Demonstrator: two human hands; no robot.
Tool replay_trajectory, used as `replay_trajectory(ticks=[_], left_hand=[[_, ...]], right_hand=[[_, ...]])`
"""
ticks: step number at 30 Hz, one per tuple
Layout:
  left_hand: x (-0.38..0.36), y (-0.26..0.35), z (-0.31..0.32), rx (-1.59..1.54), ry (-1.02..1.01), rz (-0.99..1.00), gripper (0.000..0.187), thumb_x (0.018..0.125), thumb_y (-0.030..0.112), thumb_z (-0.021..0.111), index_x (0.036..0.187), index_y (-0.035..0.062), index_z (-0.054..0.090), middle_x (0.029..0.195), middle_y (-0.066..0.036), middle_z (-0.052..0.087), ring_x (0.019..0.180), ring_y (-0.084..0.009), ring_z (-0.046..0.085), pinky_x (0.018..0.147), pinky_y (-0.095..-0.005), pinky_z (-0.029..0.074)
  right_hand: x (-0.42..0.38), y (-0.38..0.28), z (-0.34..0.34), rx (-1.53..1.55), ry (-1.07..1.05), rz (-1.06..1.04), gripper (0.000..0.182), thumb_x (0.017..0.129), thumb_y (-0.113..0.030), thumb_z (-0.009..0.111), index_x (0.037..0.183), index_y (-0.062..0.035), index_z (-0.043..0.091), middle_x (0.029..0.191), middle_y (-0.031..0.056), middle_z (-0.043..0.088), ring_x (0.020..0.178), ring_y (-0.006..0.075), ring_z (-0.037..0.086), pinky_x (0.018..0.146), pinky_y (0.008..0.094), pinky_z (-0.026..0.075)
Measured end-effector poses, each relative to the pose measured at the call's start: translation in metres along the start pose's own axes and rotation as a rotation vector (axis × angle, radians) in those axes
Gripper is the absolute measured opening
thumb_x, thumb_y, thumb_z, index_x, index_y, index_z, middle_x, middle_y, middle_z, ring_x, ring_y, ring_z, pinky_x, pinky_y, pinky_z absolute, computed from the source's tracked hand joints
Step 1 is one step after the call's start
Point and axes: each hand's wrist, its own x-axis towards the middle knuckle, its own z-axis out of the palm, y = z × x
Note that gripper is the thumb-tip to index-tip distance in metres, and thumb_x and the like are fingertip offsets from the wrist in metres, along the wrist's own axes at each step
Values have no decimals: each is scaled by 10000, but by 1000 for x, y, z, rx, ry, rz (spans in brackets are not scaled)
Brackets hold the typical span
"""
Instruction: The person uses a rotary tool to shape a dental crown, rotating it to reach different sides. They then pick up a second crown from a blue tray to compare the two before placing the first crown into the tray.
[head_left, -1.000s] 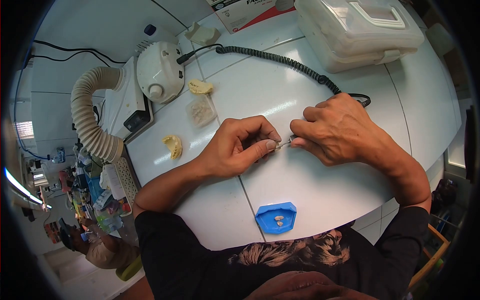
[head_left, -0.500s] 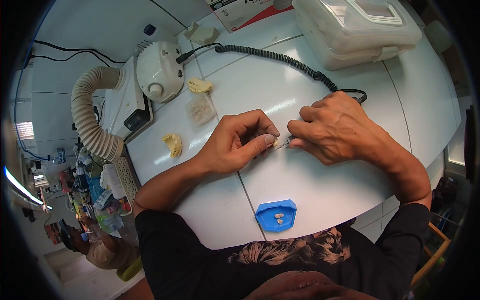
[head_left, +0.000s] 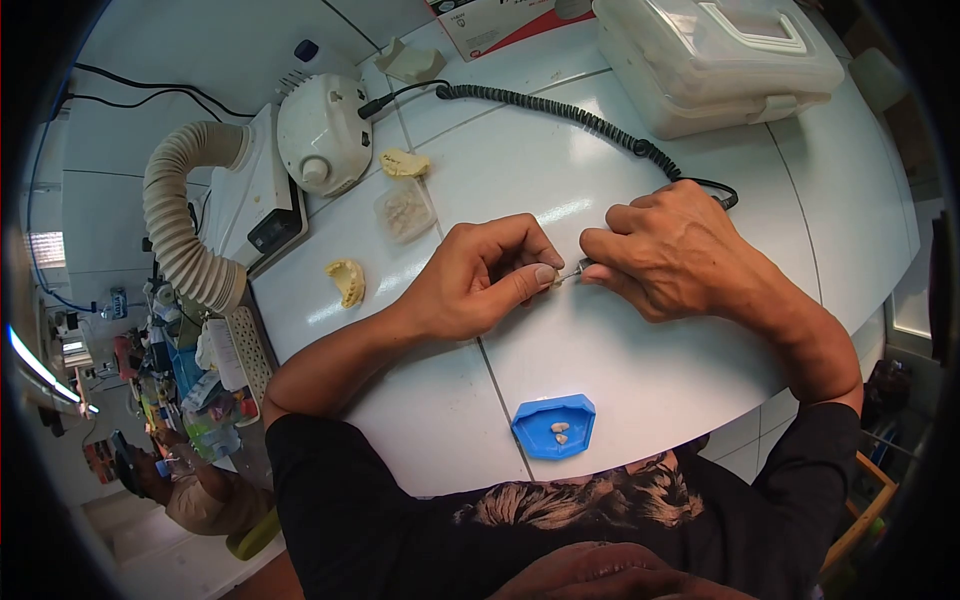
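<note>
Between thumb and fingers, my left hand (head_left: 485, 275) pinches a small pale piece (head_left: 556, 284), mostly hidden by the fingertips. My right hand (head_left: 675, 255) is closed round a handpiece (head_left: 586, 265) whose thin metal tip points left and meets or nearly meets the piece. A coiled black cord (head_left: 560, 112) runs from behind my right hand to a white rounded control unit (head_left: 325, 135). Closer to my body, a blue tray (head_left: 535, 440) holds a few small pale pieces (head_left: 560, 433).
Yellowish casts (head_left: 346, 283) and a small clear box (head_left: 404, 212) lie left of my hands. Beyond are a ribbed hose (head_left: 165, 215), a lidded plastic case (head_left: 720, 70) and a red-white carton (head_left: 505, 22). Another person (head_left: 205, 495) is at lower left.
Both hands stay close together, with the handpiece and fingers shifted only slightly. The whole view has moved a little.
</note>
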Motion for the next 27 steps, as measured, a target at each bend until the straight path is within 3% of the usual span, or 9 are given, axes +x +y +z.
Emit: replay_trajectory(ticks=[19, 27], left_hand=[[0, 6, 1, -2, 10, 1, 136, 1105, 111, 686, 1151, -16, 683, 909, -20, 713, 824, -76, 633, 744, -276, 510], [1, 2, -1, -66, 16, -3, 124, 1124, 130, 677, 1199, 34, 655, 965, -17, 704, 832, -73, 674, 655, -242, 502]], right_hand=[[-2, 1, 1, -10, 16, -14, 419, 1087, -478, 686, 889, -110, 664, 701, 81, 680, 599, 306, 726, 529, 453, 538], [-3, 0, 0, 2, 15, -27, 383, 1096, -456, 676, 917, -118, 673, 706, 76, 680, 592, 308, 713, 515, 453, 516]])
